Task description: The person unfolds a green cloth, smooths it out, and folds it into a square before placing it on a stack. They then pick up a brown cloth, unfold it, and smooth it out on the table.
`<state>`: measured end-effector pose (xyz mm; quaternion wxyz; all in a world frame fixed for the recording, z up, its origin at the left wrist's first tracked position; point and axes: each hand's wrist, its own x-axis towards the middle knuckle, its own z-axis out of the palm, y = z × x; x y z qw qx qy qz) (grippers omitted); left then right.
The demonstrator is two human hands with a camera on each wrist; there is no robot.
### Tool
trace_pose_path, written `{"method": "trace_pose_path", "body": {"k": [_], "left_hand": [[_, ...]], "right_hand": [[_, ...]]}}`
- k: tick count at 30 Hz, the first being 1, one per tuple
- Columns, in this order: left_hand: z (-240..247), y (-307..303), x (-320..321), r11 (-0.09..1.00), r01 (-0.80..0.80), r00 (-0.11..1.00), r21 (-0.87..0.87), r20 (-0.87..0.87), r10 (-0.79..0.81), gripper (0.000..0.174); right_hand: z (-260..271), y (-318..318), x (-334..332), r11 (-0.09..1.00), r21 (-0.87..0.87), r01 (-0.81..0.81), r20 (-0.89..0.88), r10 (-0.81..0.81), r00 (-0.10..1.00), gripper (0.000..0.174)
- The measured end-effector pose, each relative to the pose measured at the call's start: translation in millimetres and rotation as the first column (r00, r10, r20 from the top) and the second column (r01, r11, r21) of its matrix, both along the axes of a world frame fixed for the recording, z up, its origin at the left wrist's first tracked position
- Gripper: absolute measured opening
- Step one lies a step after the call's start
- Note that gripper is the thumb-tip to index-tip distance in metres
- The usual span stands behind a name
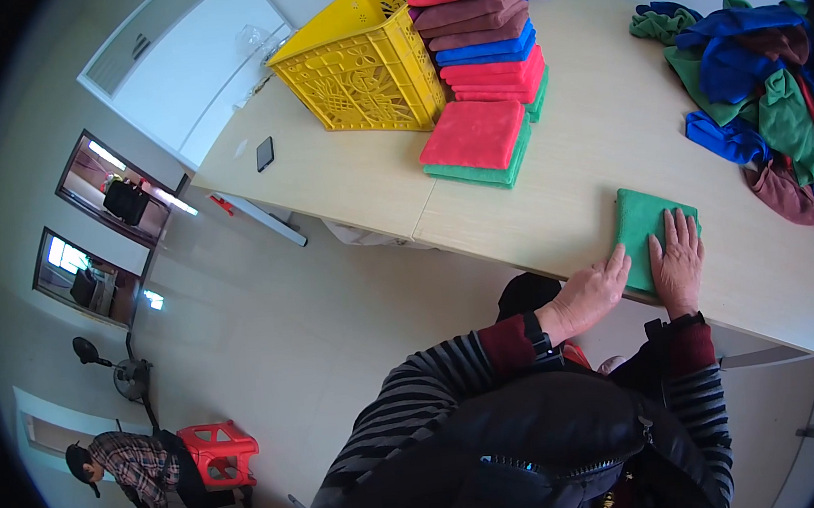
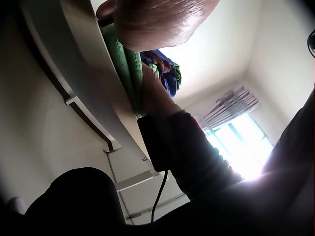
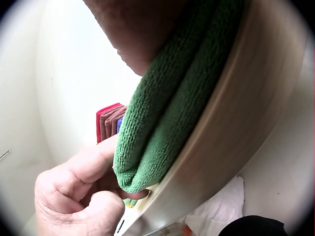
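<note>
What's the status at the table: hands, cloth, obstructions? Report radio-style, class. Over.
Left hand at edge of folded green cloth; right hand on top. Cloth on table, near side. Nothing seen blocking; loose cloth pile apart.

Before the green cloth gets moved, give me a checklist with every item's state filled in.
1. Green cloth folded, layers together: ok, a doubled edge shows in the right wrist view.
2. Cloth well in from the edge of the table: not ok, its near end lies at the edge.
3. Right hand flat on the cloth: ok, fingers straight.
4. Left hand pinching the cloth: cannot tell; it touches the side.
5. Top of the low stack free: ok, nothing lies on its red cloth.
6. Loose pile apart from the cloth: ok, bare table between.
</note>
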<state>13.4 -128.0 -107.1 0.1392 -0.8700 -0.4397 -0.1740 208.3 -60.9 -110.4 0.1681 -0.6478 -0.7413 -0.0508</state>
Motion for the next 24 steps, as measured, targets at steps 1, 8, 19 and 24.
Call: {"method": "trace_pose_path", "body": {"k": [1,8,19,24], "left_hand": [[1,-1,-4,1.0,0.003,0.999,-0.031,0.044,-0.002,0.047],[32,23,-2,0.99,0.069,0.95,-0.124,0.312,-0.027,0.047],[-12,55,24,0.967,0.112,0.95,-0.227,0.308,-0.038,0.066],[-9,56,21,0.957,0.087,0.966,-0.278,0.26,-0.012,0.07]], "right_hand": [[-1,-1,1,1.0,0.001,-0.001,-0.001,0.001,1.0,0.057],[2,1,-4,1.0,-0.009,0.001,-0.004,-0.001,1.0,0.057],[0,1,-1,1.0,-0.026,0.004,-0.017,-0.005,1.0,0.059],[-1,9,2,0.998,-0.002,-0.064,-0.023,0.064,0.998,0.059]]}}
